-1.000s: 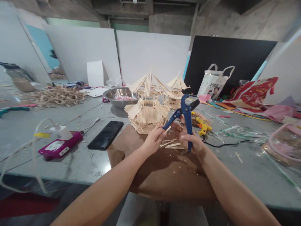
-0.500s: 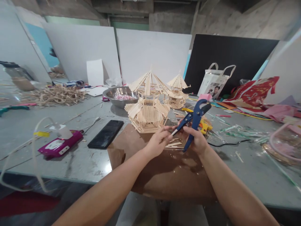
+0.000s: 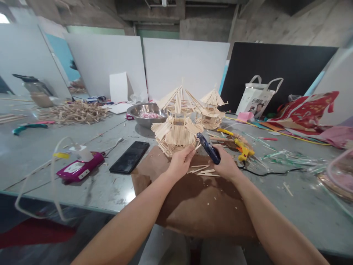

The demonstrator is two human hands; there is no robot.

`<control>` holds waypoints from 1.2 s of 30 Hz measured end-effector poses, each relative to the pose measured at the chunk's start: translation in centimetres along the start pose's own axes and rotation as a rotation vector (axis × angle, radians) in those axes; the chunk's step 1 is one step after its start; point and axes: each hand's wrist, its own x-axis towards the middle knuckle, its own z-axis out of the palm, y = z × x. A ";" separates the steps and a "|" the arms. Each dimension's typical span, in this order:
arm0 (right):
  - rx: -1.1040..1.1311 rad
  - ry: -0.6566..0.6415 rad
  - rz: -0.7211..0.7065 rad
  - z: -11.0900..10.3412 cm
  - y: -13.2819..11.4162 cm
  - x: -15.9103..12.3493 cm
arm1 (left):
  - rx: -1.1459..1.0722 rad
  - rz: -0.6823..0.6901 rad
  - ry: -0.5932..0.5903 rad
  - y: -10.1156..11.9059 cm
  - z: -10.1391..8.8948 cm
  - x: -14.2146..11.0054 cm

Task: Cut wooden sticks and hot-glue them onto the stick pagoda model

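My left hand (image 3: pixel 180 162) pinches a thin wooden stick (image 3: pixel 198 146), whose free end points toward the cutter. My right hand (image 3: pixel 226 164) is wrapped round the handles of a blue pipe cutter (image 3: pixel 209 148), seen nearly edge-on, its head close to the stick. Whether the blade touches the stick I cannot tell. Just behind my hands stands a pavilion model (image 3: pixel 178 134) built from wooden sticks, with an open-framed upper roof. Several short cut sticks (image 3: pixel 204 170) lie below the hands on a brown board (image 3: pixel 198 209).
A second stick pavilion (image 3: pixel 211 110) and a metal bowl (image 3: pixel 146 116) stand behind. To the right lies a yellow glue gun (image 3: pixel 244 150) with its black cable. A phone (image 3: pixel 129 157), a purple power strip (image 3: pixel 81 167) and a heap of sticks (image 3: pixel 78 113) are at left.
The cutter has turned from broadside, jaws up, to nearly edge-on, and its head has swung left toward the stick. My left hand has drawn slightly apart from the right. The view has shifted slightly.
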 end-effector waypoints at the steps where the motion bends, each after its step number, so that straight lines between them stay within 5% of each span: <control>1: -0.032 -0.006 -0.013 0.1 0.0 0.0 | 0.010 0.013 0.004 0.0 0.0 0.0; 36: -0.221 -0.055 -0.035 -0.1 -0.1 -0.4 | 0.045 0.002 -0.002 -0.5 -0.1 0.1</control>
